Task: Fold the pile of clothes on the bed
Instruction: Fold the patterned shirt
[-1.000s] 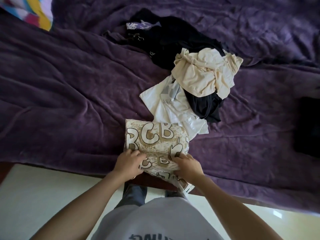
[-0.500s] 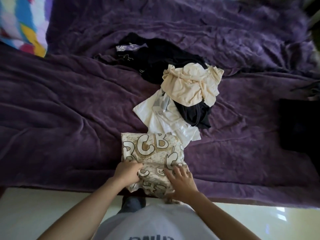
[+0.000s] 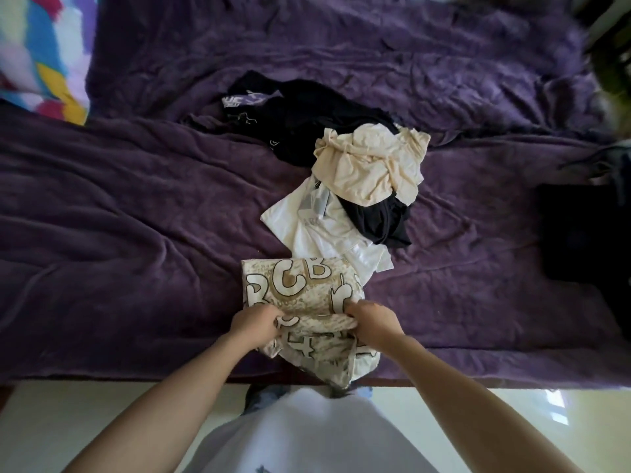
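A cream garment printed with big brown-outlined letters [image 3: 300,288] lies partly folded at the bed's near edge, its lower part hanging over the edge. My left hand [image 3: 254,322] grips its left side at a raised fold. My right hand [image 3: 374,320] grips the same fold on the right. Behind it lies the loose pile: a white shirt [image 3: 317,230], a beige garment [image 3: 368,165] on top, a small black piece [image 3: 379,220] under it, and a larger black garment [image 3: 307,121] further back.
A purple plush blanket [image 3: 136,233] covers the bed. A multicoloured cushion [image 3: 41,52] sits at the far left corner. A dark flat object [image 3: 584,233] lies at the right edge. Pale floor [image 3: 85,421] runs along the near side of the bed.
My right hand went from lying flat on the printed garment to gripping it. Both hands now lift a fold across its middle. The camera view shifted slightly.
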`<action>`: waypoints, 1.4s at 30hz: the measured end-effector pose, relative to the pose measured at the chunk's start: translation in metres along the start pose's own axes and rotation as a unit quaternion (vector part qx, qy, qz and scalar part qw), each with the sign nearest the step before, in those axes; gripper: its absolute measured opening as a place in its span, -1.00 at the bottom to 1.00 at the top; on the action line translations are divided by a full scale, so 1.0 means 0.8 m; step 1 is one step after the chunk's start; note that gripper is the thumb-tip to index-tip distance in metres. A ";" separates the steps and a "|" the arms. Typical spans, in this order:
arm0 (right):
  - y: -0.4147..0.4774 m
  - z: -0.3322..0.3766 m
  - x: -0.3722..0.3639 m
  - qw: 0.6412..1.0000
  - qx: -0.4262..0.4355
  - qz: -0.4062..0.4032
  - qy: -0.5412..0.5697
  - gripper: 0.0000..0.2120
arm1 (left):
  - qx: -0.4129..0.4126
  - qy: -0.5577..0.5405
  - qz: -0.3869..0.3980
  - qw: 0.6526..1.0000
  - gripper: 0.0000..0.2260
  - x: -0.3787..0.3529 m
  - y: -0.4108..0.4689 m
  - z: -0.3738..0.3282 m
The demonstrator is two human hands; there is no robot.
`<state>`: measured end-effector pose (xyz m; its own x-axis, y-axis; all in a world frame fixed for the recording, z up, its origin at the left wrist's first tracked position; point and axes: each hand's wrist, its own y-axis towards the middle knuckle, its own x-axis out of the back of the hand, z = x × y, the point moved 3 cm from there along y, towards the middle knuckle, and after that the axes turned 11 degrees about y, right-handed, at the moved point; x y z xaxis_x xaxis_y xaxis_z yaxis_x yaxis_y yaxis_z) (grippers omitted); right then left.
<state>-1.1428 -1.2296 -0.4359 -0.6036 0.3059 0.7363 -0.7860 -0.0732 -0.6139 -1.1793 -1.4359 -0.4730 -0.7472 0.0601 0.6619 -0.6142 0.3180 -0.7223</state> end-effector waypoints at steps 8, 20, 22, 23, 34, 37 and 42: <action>-0.022 -0.028 0.096 0.992 0.013 -0.127 0.022 -0.64 | -0.093 0.086 -0.217 0.968 -0.66 0.110 -0.016 -0.051; -0.100 -0.163 0.241 0.949 -0.004 -0.312 0.055 -0.74 | -0.208 0.153 -0.361 0.896 -0.65 0.265 -0.010 -0.242; -0.115 -0.208 0.253 0.940 -0.013 -0.334 0.064 -0.75 | -0.224 0.171 -0.372 0.884 -0.66 0.274 0.001 -0.297; -0.123 -0.235 0.258 0.937 -0.019 -0.342 0.067 -0.75 | -0.231 0.174 -0.372 0.882 -0.65 0.278 0.008 -0.329; -0.227 -0.521 0.338 0.876 -0.058 -0.475 0.066 -0.83 | -0.384 0.188 -0.449 0.785 -0.72 0.310 0.082 -0.669; -0.232 -0.569 0.357 0.869 -0.055 -0.490 0.048 -0.73 | -0.412 0.184 -0.455 0.768 -0.70 0.321 0.104 -0.720; -0.233 -0.626 0.387 0.824 -0.070 -0.559 0.057 -0.65 | -0.447 0.159 -0.499 0.725 -0.75 0.358 0.126 -0.794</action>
<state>-1.1159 -0.6455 -0.2358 0.5110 0.1959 0.8370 -0.8142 0.4227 0.3981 -1.2938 -0.7852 -0.2290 0.1397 -0.4532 0.8804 -0.2925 0.8305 0.4740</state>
